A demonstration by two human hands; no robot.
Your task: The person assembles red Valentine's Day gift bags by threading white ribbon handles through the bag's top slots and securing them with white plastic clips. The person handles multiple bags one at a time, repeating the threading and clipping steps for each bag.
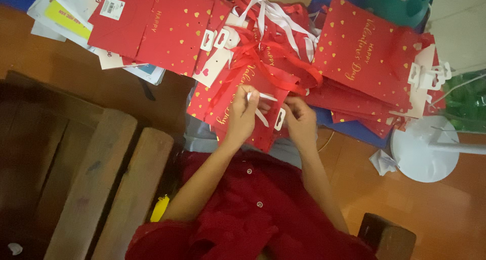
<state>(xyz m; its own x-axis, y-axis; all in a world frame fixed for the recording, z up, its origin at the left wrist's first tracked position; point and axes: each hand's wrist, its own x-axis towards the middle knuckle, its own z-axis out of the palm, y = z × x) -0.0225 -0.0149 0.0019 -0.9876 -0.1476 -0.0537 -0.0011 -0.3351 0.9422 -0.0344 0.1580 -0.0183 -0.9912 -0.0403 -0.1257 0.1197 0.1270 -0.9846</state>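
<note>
below, seen from the head camera, two bare forearms reach forward from a red buttoned garment [253, 214] and meet over a red paper gift bag [243, 105]; the left hand [244, 113] is raised with its wrist bent, fingers curled together and pinching a thin white strip [260, 96] near its end; the right hand [299, 119] sits just beside it, fingers bunched and pressed on a small white hang tag [279, 119] at the bag's edge; the bag lies flat on the person's lap and the floor edge, printed with gold hearts and gold script, touching both hands; two large stacks of like red bags show, one at upper left [157, 24] and one at upper right [369, 57], the count within each stack impossible to tell; a tangle of red and white ribbons [268, 32] lies between them; one round white stand base [422, 148] sits at right, with one crumpled white paper scrap [383, 161] beside it; two wooden planks [109, 184] run along the left; a teal object [400, 4] is cut off by the top edge; the left side is dark and hard to make out; a small yellow thing [160, 208] near the left elbow is partly hidden.
</note>
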